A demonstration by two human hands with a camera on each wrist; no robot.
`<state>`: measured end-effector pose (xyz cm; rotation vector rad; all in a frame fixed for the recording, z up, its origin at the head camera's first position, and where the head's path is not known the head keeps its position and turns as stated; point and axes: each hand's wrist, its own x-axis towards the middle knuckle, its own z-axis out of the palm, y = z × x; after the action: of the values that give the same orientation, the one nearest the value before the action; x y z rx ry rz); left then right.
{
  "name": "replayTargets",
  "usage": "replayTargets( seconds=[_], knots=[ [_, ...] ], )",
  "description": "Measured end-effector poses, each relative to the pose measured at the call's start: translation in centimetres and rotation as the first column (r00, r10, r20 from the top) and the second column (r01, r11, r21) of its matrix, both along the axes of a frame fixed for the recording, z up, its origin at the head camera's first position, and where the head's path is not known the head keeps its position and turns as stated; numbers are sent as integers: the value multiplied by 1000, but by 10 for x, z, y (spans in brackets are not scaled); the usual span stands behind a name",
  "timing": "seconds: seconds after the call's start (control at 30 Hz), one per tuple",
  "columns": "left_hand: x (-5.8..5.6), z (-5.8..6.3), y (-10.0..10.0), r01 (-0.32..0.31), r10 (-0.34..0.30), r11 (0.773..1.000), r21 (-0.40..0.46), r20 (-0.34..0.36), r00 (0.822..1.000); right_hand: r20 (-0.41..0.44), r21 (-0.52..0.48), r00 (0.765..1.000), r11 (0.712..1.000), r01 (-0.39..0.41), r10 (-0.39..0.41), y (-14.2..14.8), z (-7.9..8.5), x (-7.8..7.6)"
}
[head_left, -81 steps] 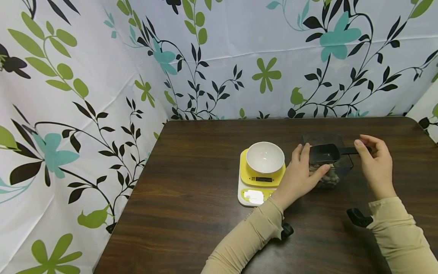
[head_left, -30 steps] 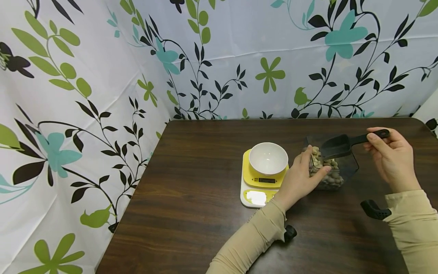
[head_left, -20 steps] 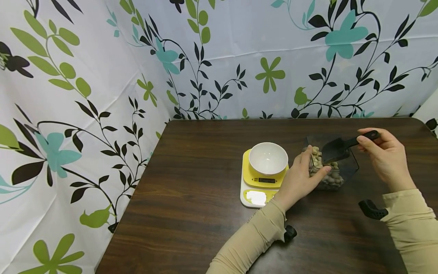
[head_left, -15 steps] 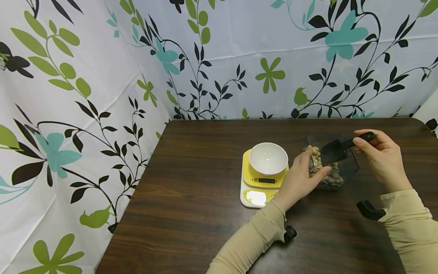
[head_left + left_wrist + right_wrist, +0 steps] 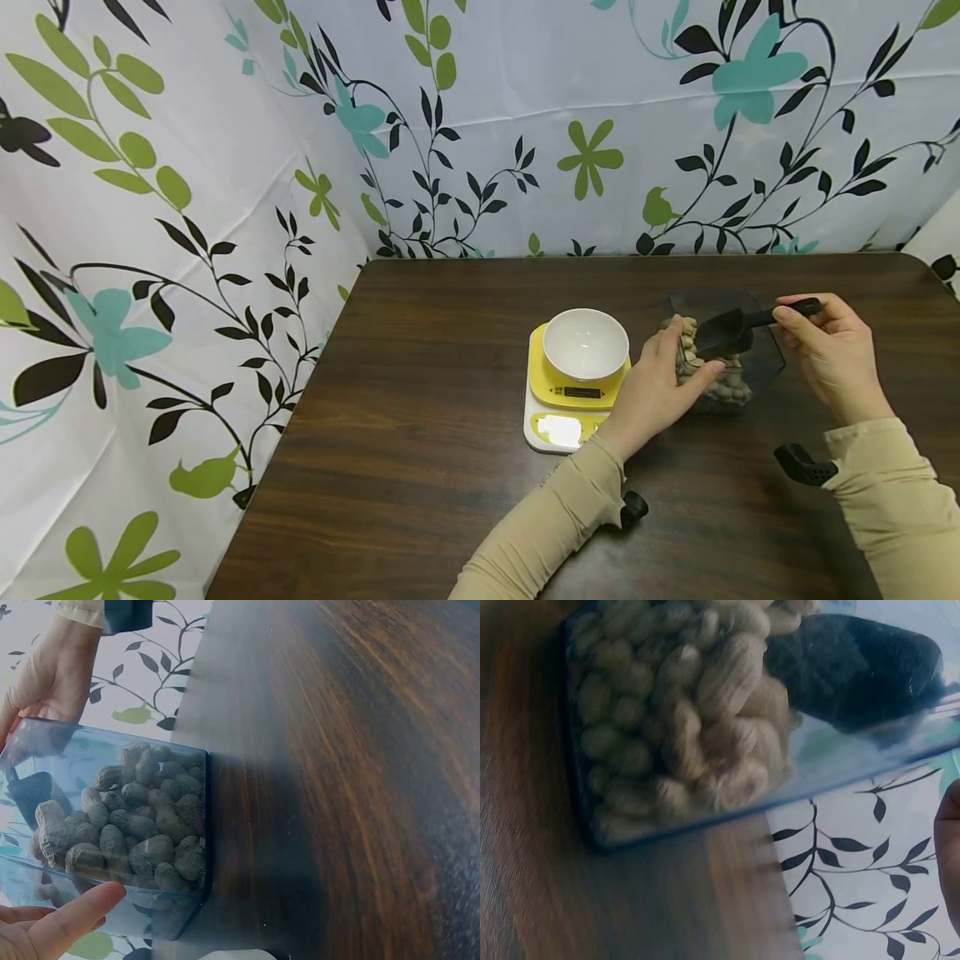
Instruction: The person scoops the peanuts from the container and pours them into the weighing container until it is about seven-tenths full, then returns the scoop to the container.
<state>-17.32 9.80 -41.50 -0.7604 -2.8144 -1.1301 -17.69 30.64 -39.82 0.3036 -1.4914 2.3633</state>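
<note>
A clear plastic container stands on the table, holding unshelled peanuts. My left hand holds its near left corner, fingers along the left side and thumb against the wall. With my right hand I pinch the handle of a black scoop. Its blade dips inside the container, tilted down to the left over the peanuts. The right wrist view shows the dark scoop blade through the clear wall, beside the peanuts. Part of the container's near left side is hidden by my left hand.
Left of the container, a white bowl sits on a yellow and white kitchen scale, whose near right corner my left arm hides. The brown wooden table ends at a patterned curtain behind.
The scoop first lay level over the container, then was raised to the right. Since then my right hand has brought it left and down among the peanuts. My left hand stays on the container.
</note>
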Motion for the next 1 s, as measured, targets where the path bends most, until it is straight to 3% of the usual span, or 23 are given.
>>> replayTargets(
  seconds=[0.27, 0.4, 0.47, 0.53, 0.63, 0.7, 0.77, 0.87, 0.93, 1.0],
  knots=[
    [-2, 2, -3, 1, -2, 1000, 30, 23, 1000, -10, 83, 1000, 996, -26, 27, 1, 1, -1],
    [-2, 3, -3, 15, -17, 999, 42, 50, 999, 43, 198, 999, 980, -8, 0, 7, 3, 1],
    [-2, 3, -2, 19, -21, 999, 45, 60, 998, 88, 315, 995, 949, 22, -52, 12, 5, 2],
    [-2, 3, -2, 19, -21, 999, 44, 59, 998, 129, 462, 984, 886, 47, -120, 16, 6, 3],
    [-2, 4, -2, 19, -21, 999, 45, 49, 999, 165, 600, 970, 799, 47, -181, 22, 9, 4],
    [-1, 4, -2, 20, -22, 999, 47, 46, 999, 183, 605, 967, 796, 29, -174, 25, 9, 6],
    [-1, 4, -2, 23, -25, 999, 47, 50, 998, 197, 556, 970, 831, 10, -143, 26, 9, 7],
    [-1, 4, -2, 26, -29, 999, 47, 55, 998, 193, 516, 973, 856, 10, -128, 25, 8, 7],
    [-1, 4, -2, 26, -28, 999, 47, 53, 998, 184, 532, 972, 846, 25, -144, 24, 9, 6],
    [-1, 4, -3, 24, -27, 999, 49, 49, 998, 169, 574, 970, 818, 47, -174, 21, 9, 3]
  ],
)
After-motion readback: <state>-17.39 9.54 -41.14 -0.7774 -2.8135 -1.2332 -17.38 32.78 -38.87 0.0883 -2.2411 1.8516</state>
